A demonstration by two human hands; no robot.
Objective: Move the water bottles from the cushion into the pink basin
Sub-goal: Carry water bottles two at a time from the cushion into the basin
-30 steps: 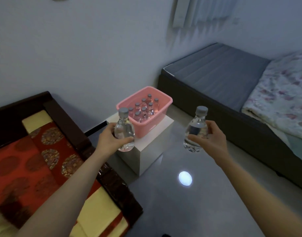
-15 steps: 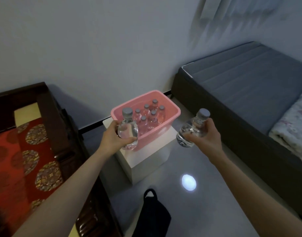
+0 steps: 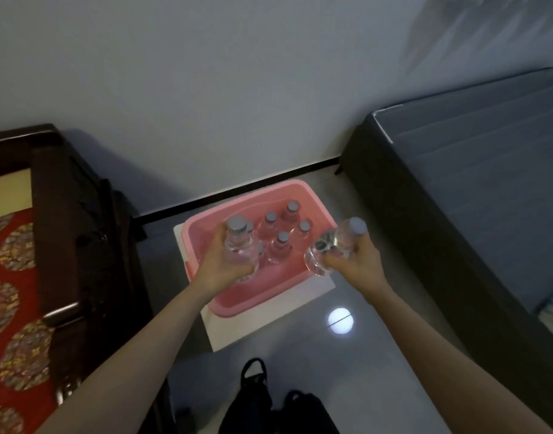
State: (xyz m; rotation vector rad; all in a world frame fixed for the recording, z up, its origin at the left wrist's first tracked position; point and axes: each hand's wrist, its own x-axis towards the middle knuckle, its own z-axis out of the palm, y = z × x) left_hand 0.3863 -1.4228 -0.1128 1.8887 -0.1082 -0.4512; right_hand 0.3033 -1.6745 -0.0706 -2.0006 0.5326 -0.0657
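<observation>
Compared with half a second earlier, both hands have advanced over the pink basin (image 3: 312, 195), which now lies directly beneath them and lower in the view. The left hand (image 3: 220, 267) is wrapped around an upright water bottle (image 3: 239, 249), grey cap uppermost, held above the near-left part of the basin's interior. The right hand (image 3: 355, 263) is clamped on a second water bottle (image 3: 331, 249), tilted so that its cap points up and to the right and its base points toward the basin's right rim. Several capped bottles (image 3: 276, 238) stand upright inside the basin, grouped toward its far half; the exact count is hard to make out. The basin rests on a white box (image 3: 269, 321) on the glossy floor (image 3: 378, 355), near the wall. A red patterned cushion (image 3: 10, 277) on a dark wooden seat lies at the left edge, and a grey mattress (image 3: 472, 170) occupies the right. A black bag (image 3: 262, 402) sits on the floor at the bottom.
</observation>
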